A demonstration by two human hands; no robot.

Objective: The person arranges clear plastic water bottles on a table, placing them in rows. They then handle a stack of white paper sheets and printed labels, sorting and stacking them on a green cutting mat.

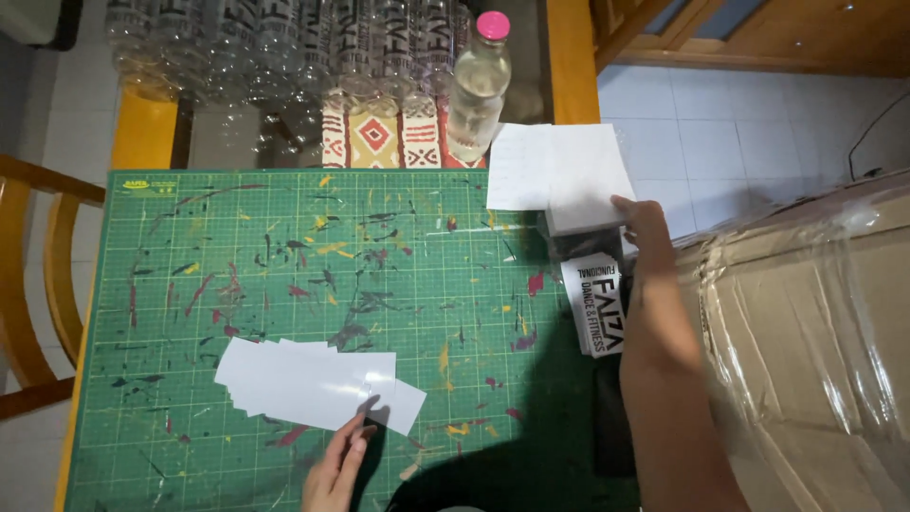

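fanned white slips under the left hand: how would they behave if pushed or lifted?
The white slips look thin and flat, so probably light and floppy. They lie overlapped and loose on the cutting mat, so a push from the left hand would likely slide and scatter them rather than move one block.

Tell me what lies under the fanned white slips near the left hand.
Under the white slips lies the paint-spattered green cutting mat; the left hand touches their lower edge. Whatever mat markings or paint sit beneath them are covered.
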